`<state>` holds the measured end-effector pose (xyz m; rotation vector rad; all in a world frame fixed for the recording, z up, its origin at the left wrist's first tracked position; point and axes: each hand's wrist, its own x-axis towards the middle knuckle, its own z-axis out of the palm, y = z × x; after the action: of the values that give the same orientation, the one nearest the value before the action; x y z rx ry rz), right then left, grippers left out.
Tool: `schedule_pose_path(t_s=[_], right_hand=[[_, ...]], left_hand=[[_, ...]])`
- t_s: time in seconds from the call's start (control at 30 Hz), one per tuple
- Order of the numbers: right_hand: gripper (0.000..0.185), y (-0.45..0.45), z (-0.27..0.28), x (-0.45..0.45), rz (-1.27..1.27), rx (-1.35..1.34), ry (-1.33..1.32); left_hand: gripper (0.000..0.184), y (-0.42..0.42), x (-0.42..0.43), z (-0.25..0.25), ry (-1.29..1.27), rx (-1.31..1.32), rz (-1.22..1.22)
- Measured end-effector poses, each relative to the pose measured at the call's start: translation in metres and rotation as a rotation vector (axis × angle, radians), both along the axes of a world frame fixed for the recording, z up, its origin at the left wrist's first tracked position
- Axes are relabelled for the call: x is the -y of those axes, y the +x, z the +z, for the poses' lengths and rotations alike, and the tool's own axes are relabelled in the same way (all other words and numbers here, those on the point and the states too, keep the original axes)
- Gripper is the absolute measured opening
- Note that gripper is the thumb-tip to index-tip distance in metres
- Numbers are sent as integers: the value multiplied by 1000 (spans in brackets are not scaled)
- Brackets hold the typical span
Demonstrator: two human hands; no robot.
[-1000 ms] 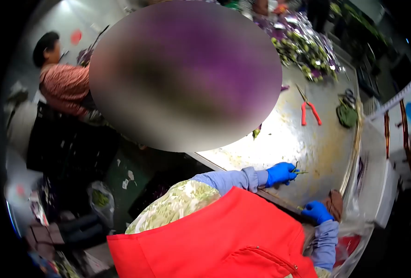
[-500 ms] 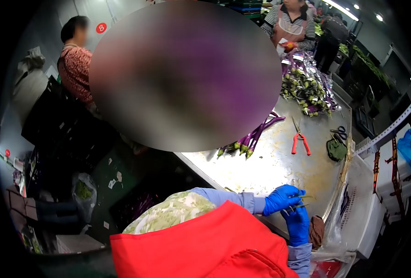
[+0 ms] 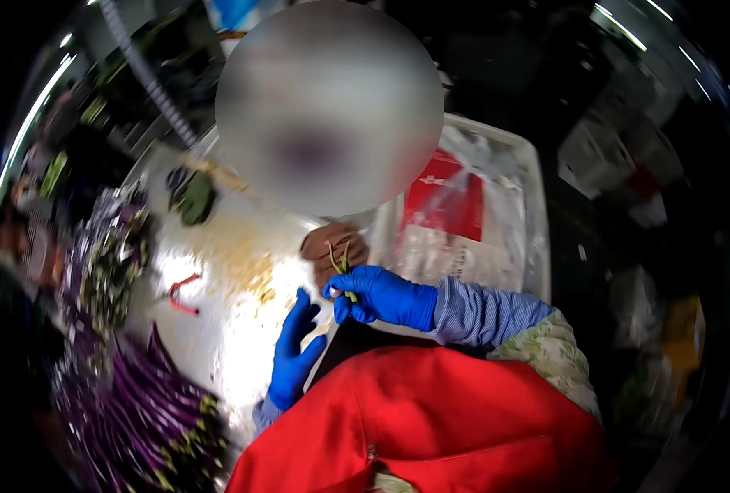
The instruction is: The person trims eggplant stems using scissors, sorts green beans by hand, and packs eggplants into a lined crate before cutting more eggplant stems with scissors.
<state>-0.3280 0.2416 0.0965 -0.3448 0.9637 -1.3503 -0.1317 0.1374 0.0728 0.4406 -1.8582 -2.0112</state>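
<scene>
My right hand (image 3: pixel 390 297), in a blue glove, is closed around a few thin green stem pieces (image 3: pixel 344 261) that stick up past the fingers and hang a little below them. To its left, my left hand (image 3: pixel 293 349), also blue-gloved, is open over the metal table (image 3: pixel 225 329), fingers and thumb apart, with nothing visible in it. A crumpled brown cloth (image 3: pixel 332 246) lies just beyond both hands at the table's edge.
Long purple eggplants (image 3: pixel 139 403) are heaped at the lower left, with bagged eggplants (image 3: pixel 110 271) behind. Red-handled clippers (image 3: pixel 186 294) and a dark green pouch (image 3: pixel 194 200) lie on the table. A white bin (image 3: pixel 536 205) holding plastic and red packaging stands right of the table.
The view has swung right, bringing the white bin into sight. My hands, close together around the green stems before, have parted; the stems are now in my right hand alone.
</scene>
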Motion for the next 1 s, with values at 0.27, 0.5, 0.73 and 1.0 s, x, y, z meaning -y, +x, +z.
schedule_pose_path(t_s=[0.27,0.5,0.73,1.0], right_hand=[[29,-259,69,-86,-808,-1047,-247],[43,-418,-37,-67,-933,-2295,779],[38,-202,1,75,39,-848,-120],[42,83,-35,187,615,-827,-31]], left_hand=[[42,2,-6,-53,258,259,202],[49,17,-53,-54,-406,347,225],[55,51,-40,-76,-299,384,372],[54,162,16,-71,-593,368,623]])
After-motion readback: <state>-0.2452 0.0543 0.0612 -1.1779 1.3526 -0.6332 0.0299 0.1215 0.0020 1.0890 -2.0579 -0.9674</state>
